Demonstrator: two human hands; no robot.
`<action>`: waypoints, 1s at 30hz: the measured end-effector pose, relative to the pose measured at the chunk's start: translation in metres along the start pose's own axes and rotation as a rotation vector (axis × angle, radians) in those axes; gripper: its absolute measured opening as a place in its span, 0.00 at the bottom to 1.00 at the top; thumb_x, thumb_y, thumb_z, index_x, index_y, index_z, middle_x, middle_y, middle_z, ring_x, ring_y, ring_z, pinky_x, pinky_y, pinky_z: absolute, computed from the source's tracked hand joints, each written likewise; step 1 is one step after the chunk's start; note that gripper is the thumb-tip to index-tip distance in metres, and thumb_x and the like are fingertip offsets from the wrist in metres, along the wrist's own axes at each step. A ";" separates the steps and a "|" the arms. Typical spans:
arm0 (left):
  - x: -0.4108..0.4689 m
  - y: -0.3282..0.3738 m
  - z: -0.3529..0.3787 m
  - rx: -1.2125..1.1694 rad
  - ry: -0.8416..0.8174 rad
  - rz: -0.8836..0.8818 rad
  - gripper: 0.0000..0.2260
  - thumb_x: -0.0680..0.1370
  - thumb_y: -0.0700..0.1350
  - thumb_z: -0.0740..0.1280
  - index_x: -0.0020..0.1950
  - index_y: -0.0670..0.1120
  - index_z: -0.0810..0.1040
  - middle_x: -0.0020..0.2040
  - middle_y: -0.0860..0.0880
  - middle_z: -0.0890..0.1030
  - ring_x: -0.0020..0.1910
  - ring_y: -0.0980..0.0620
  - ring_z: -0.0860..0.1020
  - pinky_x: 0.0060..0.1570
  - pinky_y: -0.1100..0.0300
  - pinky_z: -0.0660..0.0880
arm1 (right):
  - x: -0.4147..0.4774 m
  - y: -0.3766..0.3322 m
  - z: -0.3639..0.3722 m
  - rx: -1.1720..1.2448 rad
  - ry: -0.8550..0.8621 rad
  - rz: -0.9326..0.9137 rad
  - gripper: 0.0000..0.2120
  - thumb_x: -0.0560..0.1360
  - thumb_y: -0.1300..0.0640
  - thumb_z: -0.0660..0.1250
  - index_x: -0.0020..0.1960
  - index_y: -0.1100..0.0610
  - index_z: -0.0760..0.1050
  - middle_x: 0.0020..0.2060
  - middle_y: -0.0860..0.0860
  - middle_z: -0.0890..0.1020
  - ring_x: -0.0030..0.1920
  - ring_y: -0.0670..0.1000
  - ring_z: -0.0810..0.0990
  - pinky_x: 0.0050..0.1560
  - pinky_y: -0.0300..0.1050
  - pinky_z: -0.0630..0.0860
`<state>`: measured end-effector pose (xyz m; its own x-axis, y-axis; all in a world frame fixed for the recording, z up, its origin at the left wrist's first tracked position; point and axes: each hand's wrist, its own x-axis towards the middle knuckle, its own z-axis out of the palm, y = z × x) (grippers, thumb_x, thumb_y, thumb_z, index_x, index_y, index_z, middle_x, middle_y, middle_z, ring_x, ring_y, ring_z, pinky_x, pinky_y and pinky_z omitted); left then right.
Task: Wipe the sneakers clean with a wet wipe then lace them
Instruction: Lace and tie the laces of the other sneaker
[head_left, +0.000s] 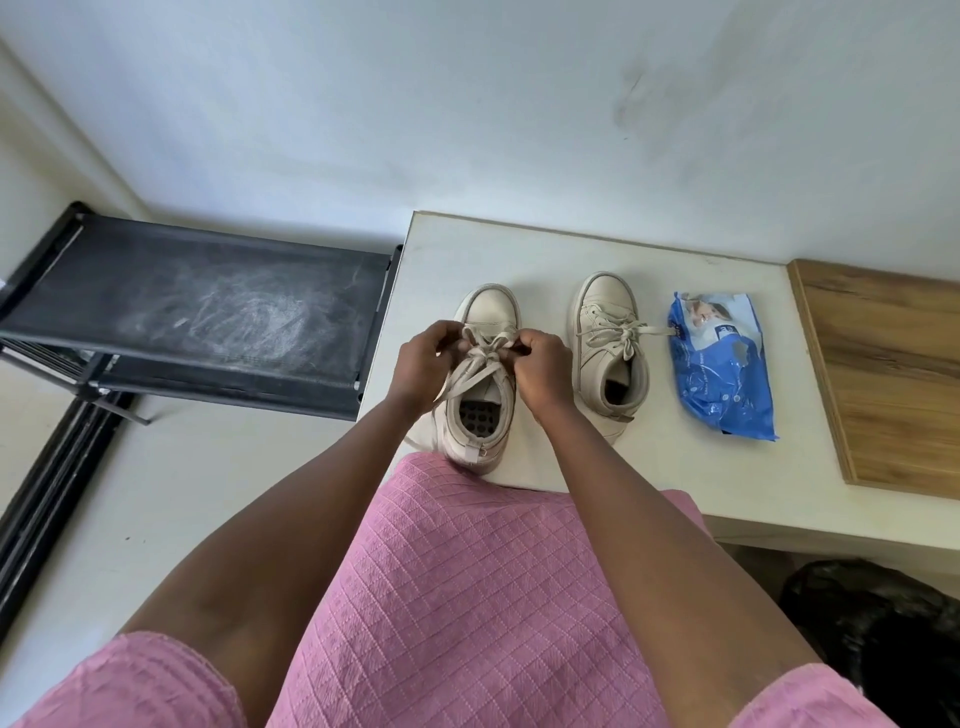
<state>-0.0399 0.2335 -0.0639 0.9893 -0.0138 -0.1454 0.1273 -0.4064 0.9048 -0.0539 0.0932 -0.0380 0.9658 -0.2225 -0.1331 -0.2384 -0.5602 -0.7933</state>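
Two beige sneakers stand side by side on a white table, toes pointing away from me. Over the left sneaker, my left hand and my right hand each pinch a part of its beige lace above the tongue. The lace ends trail down toward the shoe's opening. The right sneaker is laced, with a tied bow and one lace end lying out to the right. A blue pack of wet wipes lies just right of it.
A wooden board lies on the table's right end. A black fabric shoe rack stands left of the table against the white wall. A black bag sits on the floor at the lower right.
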 end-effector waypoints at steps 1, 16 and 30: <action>-0.001 0.000 -0.001 0.013 -0.007 0.009 0.07 0.74 0.38 0.69 0.52 0.43 0.81 0.45 0.49 0.82 0.45 0.54 0.78 0.44 0.73 0.70 | 0.001 -0.003 0.000 -0.045 0.004 -0.021 0.07 0.73 0.66 0.68 0.50 0.65 0.80 0.46 0.59 0.83 0.48 0.56 0.80 0.40 0.33 0.65; 0.002 0.005 0.006 0.062 0.092 -0.116 0.09 0.75 0.48 0.69 0.48 0.42 0.82 0.38 0.47 0.82 0.38 0.50 0.77 0.37 0.61 0.68 | 0.003 -0.001 0.004 0.007 0.099 0.111 0.10 0.73 0.58 0.70 0.46 0.66 0.78 0.44 0.59 0.83 0.44 0.55 0.78 0.36 0.36 0.62; -0.006 0.003 0.000 0.010 0.000 -0.006 0.07 0.74 0.36 0.69 0.51 0.40 0.83 0.54 0.45 0.80 0.48 0.54 0.76 0.47 0.77 0.68 | -0.008 -0.006 0.003 -0.153 -0.035 -0.158 0.11 0.73 0.70 0.60 0.46 0.61 0.79 0.47 0.60 0.78 0.46 0.58 0.76 0.41 0.40 0.66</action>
<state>-0.0452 0.2318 -0.0602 0.9885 -0.0112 -0.1505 0.1323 -0.4152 0.9001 -0.0602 0.1003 -0.0338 0.9947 -0.0961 -0.0373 -0.0943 -0.7013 -0.7066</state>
